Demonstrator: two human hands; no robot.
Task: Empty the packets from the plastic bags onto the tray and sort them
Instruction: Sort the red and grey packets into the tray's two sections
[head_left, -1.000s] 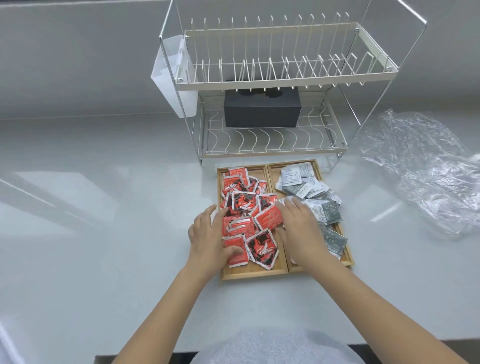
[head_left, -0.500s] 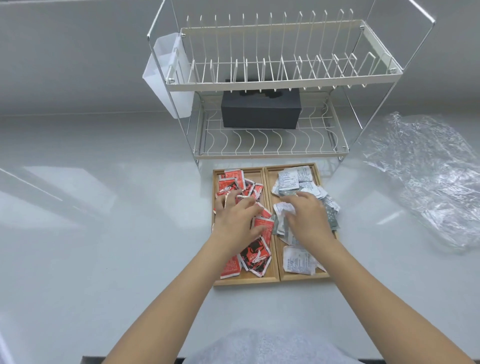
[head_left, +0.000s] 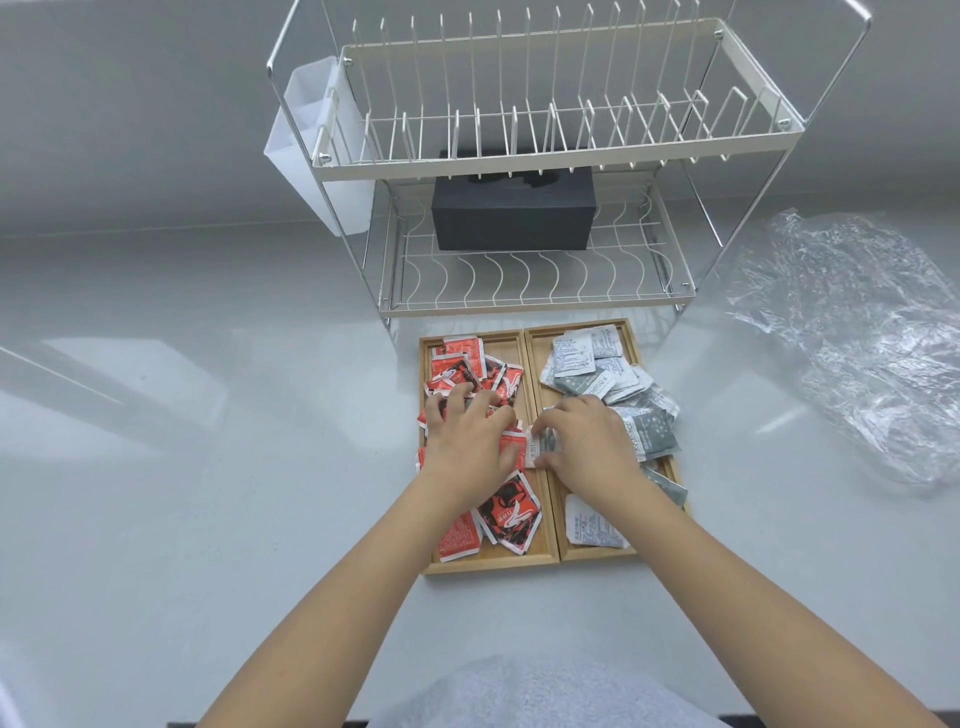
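Head view: red packets fill the tray's left half, grey packets the right. Left hand lies flat, fingers spread on the reds. Right hand pinches a grey packet at the divider. Crumpled bags lie well right.

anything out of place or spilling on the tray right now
Yes: several grey packets overhang the right rim of the wooden tray rather than lying inside its right compartment. One pale packet straddles the centre divider between the hands.
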